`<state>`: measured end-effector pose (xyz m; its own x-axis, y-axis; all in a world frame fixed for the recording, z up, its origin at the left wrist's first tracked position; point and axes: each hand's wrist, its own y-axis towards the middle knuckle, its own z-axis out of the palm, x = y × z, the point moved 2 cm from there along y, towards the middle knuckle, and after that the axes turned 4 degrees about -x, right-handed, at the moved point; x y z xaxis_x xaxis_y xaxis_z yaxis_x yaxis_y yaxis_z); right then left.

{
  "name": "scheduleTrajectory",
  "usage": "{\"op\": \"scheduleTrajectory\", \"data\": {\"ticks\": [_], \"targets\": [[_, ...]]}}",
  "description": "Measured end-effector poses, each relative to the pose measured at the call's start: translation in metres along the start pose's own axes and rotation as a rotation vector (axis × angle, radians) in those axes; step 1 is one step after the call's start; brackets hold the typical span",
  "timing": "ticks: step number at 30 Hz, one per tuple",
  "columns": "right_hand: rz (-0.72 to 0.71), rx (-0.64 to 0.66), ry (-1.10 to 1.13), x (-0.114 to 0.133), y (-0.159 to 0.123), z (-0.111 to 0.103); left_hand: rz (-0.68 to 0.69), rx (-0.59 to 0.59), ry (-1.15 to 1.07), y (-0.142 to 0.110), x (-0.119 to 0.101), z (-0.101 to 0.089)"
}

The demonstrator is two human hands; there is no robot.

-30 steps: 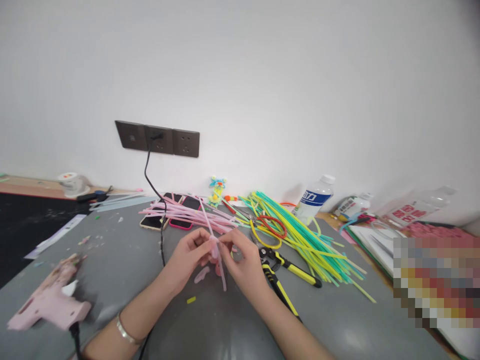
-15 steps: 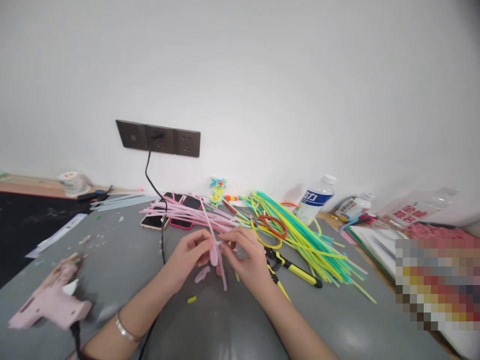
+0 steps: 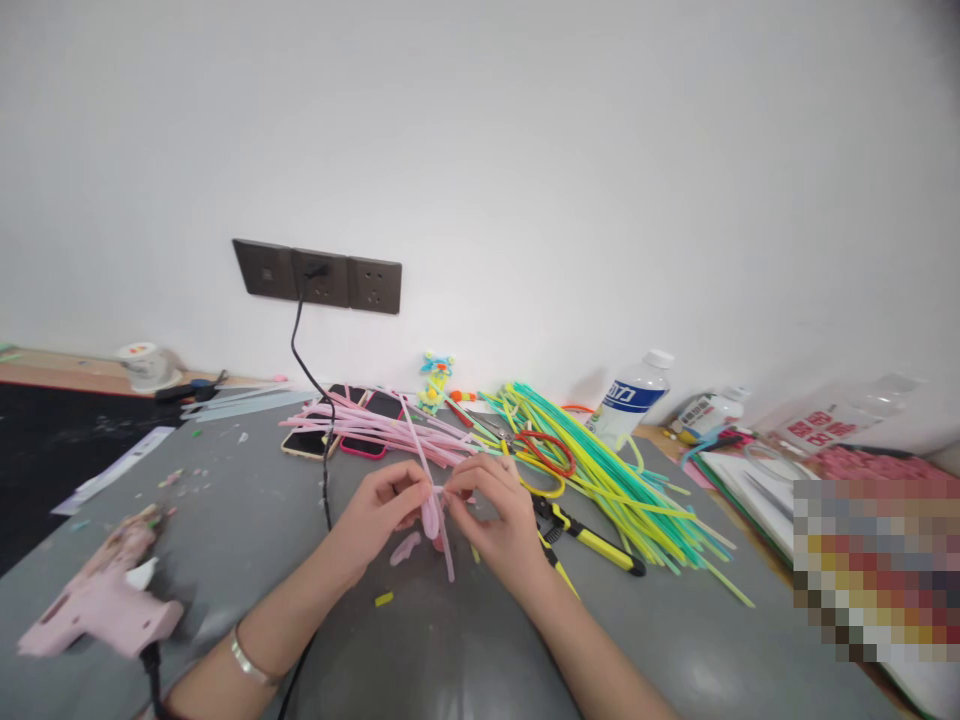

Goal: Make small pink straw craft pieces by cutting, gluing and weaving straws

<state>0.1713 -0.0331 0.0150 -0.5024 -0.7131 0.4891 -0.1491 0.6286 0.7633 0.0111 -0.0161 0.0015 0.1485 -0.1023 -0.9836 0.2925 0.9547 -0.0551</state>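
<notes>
Over the middle of the grey table, my left hand (image 3: 382,520) pinches a pink pipe cleaner (image 3: 430,515) bent into a narrow loop. One straight length slants up past my fingers and another hangs down below them. My right hand (image 3: 491,515) is closed at the same spot, thumb and finger pinching the pipe cleaner just right of the loop. The exact contact is partly hidden by my fingers. Below the hands lies a small twisted pink piece (image 3: 406,548). Behind them is a bundle of pink pipe cleaners (image 3: 375,425) lying across several phones (image 3: 306,442).
A pink glue gun (image 3: 97,605) lies at left, its cord near my left forearm. Right of my hands are yellow-black pliers (image 3: 592,540), red-yellow scissors (image 3: 544,455) and green-yellow pipe cleaners (image 3: 600,470). A bottle (image 3: 630,400) stands behind, near a small colourful figure (image 3: 436,380).
Both hands stay in nearly the same place. The fingers of my right hand have shifted slightly at the pink pipe cleaner, and its loop has turned a little.
</notes>
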Motion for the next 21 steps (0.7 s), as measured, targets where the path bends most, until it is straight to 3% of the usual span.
{"op": "scheduleTrajectory", "data": {"ticks": [8,16,21], "targets": [[-0.053,-0.105,-0.089,0.0051,-0.0048,0.0038,0.044,-0.004,0.055,-0.0035,-0.0040,0.0051],[-0.058,-0.017,-0.074,0.0012,-0.0024,0.0015,0.136,0.027,0.061,-0.0022,-0.0056,0.0034],[-0.086,-0.039,-0.070,0.0038,-0.0025,0.0009,0.136,0.070,0.071,-0.0039,-0.0070,0.0059]]}}
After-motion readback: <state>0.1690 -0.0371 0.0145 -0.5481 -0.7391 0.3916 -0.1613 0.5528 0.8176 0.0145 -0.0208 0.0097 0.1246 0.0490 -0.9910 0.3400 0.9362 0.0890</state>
